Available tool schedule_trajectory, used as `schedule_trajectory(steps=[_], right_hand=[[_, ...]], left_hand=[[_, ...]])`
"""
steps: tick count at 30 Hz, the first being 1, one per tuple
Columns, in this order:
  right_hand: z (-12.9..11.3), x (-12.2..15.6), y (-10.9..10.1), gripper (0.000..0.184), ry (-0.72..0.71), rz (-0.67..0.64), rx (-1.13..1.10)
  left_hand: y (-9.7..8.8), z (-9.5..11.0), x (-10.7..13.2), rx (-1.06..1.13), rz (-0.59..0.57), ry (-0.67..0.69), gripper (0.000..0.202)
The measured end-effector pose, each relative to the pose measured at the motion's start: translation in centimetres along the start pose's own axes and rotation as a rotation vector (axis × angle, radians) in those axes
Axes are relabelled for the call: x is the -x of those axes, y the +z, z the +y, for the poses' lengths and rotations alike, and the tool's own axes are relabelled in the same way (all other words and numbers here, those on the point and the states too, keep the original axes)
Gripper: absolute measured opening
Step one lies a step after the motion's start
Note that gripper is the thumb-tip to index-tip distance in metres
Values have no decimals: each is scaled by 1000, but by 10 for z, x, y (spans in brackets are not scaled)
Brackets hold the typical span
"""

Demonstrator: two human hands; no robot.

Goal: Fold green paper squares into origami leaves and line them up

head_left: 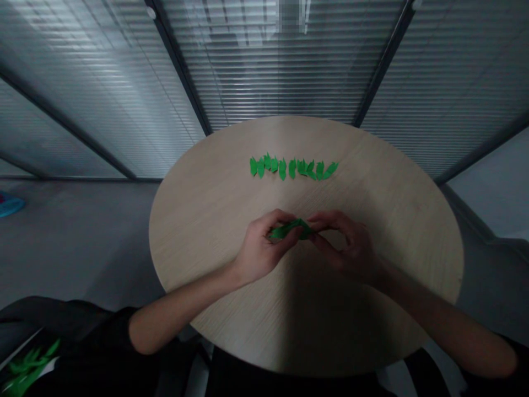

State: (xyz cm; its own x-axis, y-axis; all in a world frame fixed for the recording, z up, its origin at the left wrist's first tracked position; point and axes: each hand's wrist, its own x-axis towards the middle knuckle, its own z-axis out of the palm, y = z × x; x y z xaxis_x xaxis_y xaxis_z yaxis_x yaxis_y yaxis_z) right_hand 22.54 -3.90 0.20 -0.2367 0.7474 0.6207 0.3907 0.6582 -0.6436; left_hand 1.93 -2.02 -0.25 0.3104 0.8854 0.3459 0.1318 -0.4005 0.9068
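Note:
Both hands meet over the middle of a round wooden table point(215, 220). Between them is a small green paper piece point(291, 228), bent into an arch. My left hand point(262, 248) pinches its left end with curled fingers. My right hand point(345, 245) pinches its right end with thumb and fingers. Farther back on the table lies a row of several small green folded paper pieces point(292, 167), side by side, well clear of both hands.
Glass walls with closed blinds and dark frames point(182, 71) stand behind the table. More green paper pieces point(28, 366) lie at the lower left near my lap. A blue object point(10, 204) sits on the floor at the far left.

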Motion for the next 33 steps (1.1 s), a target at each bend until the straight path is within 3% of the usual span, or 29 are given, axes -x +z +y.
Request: schedule_trajectory(steps=[11, 19, 26, 33], right_hand=[[0, 0, -2, 26, 110, -28, -94], [2, 1, 0, 32, 57, -92, -69], [2, -1, 2, 7, -10, -61, -49], [2, -1, 1, 6, -9, -23, 32]], left_hand=[[-1, 4, -2, 17, -15, 6, 14], [-5, 4, -3, -85, -35, 183, 4], [-4, 2, -1, -168, -90, 287, 7], [-4, 4, -1, -208, -48, 249, 3]])
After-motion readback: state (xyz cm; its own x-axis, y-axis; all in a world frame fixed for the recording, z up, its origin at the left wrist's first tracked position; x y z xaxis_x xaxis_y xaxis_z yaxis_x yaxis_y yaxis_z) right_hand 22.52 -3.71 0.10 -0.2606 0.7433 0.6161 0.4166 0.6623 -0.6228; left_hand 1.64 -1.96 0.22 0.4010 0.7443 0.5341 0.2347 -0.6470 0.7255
